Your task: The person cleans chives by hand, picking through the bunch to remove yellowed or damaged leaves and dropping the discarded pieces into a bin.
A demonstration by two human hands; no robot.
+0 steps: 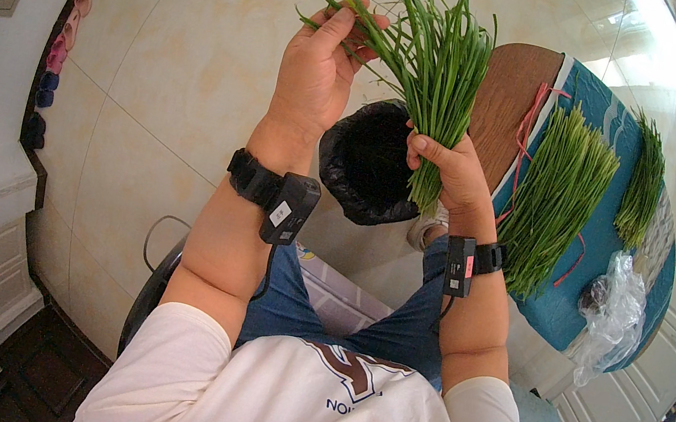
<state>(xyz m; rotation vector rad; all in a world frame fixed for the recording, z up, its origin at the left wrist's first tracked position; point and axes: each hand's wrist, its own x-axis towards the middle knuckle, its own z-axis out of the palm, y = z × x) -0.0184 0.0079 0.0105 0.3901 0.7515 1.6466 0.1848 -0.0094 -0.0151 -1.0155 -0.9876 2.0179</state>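
My right hand (448, 163) grips a bunch of green garlic chives (440, 73) around its lower stems, and the leaves fan out upward from the fist. At the bunch's left side my left hand (332, 54), palm turned up, pinches a few leaf tips between thumb and fingers. Some of its fingers are partly hidden by the leaves. Below and between the hands stands a bin lined with a black plastic bag (373, 163); its inside is too dark to make out. A larger pile of chives (560, 203) lies on the table to the right.
The round wooden table (507, 98) has a teal cover (571, 272). On it lie a smaller chive bunch (642, 180), red ties (528, 122) and a clear plastic bag (613, 321). Several shoes (57, 53) line the left wall. A shoe (427, 227) is beside the bin.
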